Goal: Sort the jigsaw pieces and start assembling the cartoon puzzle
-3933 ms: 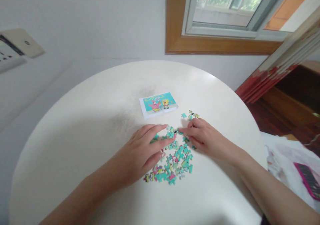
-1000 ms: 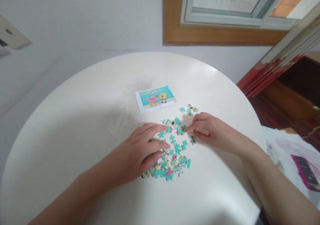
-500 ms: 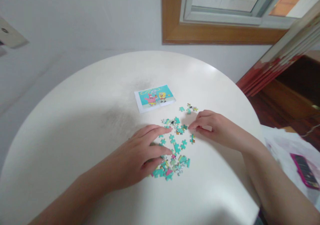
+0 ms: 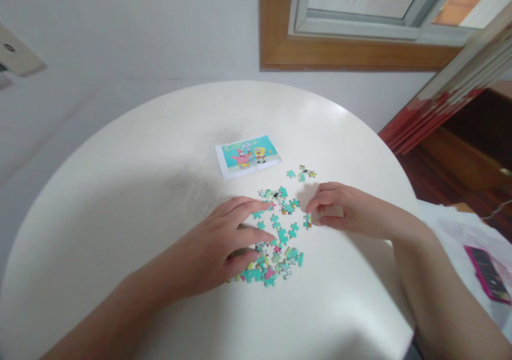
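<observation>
My left hand [image 4: 234, 237] lies with spread fingers over the left side of the loose jigsaw pieces [image 4: 269, 272]. Its fingertips rest at the pieces, and some are hidden beneath the hand. My right hand [image 4: 334, 205] is at the right of the scatter, thumb and forefinger apart and bent down by a single teal and yellow jigsaw piece [image 4: 307, 221]; nothing shows lifted in it. Between the hands lie several teal pieces [image 4: 282, 236] and a cluster of joined or touching pieces [image 4: 288, 206]. A small group of pieces [image 4: 302, 174] sits farther back.
A printed cartoon picture card [image 4: 248, 156] lies flat behind the pieces. The round white table [image 4: 120, 200] meets the wall near a wood-framed window [image 4: 360, 53]. At the right, a pink-edged phone [image 4: 488, 273] rests on a white covering beyond the table's edge.
My right hand has moved slightly toward me and right, from the middle cluster to the single piece. My left fingers have shifted a little left, and the pieces look nearly unmoved.
</observation>
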`<state>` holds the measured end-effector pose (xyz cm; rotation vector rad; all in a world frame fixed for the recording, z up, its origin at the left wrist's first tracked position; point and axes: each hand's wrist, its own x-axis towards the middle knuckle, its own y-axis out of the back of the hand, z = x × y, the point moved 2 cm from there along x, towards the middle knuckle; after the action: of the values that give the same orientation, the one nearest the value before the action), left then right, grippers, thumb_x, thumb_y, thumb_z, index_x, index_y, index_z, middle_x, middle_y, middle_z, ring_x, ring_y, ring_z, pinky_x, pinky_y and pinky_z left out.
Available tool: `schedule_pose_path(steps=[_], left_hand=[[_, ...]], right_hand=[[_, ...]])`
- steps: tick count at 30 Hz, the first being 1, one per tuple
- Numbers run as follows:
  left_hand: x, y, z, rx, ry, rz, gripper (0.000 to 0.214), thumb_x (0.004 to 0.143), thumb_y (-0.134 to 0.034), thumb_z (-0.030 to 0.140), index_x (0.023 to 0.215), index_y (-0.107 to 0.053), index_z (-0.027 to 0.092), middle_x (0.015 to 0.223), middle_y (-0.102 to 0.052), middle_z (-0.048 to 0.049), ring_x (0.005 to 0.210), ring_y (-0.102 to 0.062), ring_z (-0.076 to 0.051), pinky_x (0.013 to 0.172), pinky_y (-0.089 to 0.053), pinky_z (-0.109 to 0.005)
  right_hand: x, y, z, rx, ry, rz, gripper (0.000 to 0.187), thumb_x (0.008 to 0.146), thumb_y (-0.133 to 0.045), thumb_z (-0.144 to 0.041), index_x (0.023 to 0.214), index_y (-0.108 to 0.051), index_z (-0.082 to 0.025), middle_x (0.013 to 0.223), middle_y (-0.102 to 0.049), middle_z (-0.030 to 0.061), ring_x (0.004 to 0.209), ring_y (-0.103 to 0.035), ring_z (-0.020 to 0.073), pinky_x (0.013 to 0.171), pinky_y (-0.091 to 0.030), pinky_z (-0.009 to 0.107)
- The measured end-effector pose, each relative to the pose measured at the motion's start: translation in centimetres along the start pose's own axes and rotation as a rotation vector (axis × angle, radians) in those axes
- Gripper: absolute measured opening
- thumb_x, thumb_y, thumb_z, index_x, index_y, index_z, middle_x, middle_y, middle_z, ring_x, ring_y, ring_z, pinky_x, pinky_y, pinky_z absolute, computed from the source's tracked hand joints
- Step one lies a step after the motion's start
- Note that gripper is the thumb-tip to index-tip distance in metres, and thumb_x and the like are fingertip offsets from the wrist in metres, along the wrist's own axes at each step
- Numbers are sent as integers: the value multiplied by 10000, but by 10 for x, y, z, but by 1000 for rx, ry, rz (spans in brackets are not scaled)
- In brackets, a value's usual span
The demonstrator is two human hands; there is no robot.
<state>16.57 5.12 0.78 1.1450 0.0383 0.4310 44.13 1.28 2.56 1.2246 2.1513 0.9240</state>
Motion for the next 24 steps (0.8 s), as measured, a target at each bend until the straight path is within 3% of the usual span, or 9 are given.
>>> schedule_pose_path(steps=[7,10,13,18,24], left_hand=[[1,-1,2,-28,28,-11,290,845,-687,210,1130,-679,261,1472,-466,-70,1361,-397,-298,1145,-343,-468],[0,-2,3,-28,20,-32,422,765,-786,284,1167,-661,254,1485,-449,-86,1369,-386,-321,1155,-334,-484],[-1,-3,2,-15,18,-46,474,770,-793,312,1213,-634,252,1493,-437,-94,1387,-362,-320,1162,-327,-486],[-1,-2,3,4,17,-31,391,813,-752,298,1185,-643,245,1481,-456,-91,1379,-375,-313,1171,-320,-484],[0,0,3,-3,13,-20,390,798,-747,256,1173,-641,251,1461,-471,-79,1363,-390,-299,1168,-312,-475]], right_hand=[[4,-4,-5,-16,62,-1,138,835,-648,-60,881,-708,-176,900,-675,46,851,-622,162,800,-502,298],[3,-2,-7,-10,68,35,100,837,-676,-88,884,-703,-172,884,-661,41,821,-614,151,766,-496,279],[2,-2,-13,21,133,65,72,857,-698,-155,920,-717,-183,912,-658,44,844,-613,153,791,-497,285],[5,-17,-31,83,285,-72,105,868,-701,-160,954,-753,-191,952,-667,62,953,-610,166,877,-484,282],[8,-27,-38,58,341,-109,148,883,-685,-157,1014,-749,-177,931,-660,61,936,-599,164,888,-467,285]])
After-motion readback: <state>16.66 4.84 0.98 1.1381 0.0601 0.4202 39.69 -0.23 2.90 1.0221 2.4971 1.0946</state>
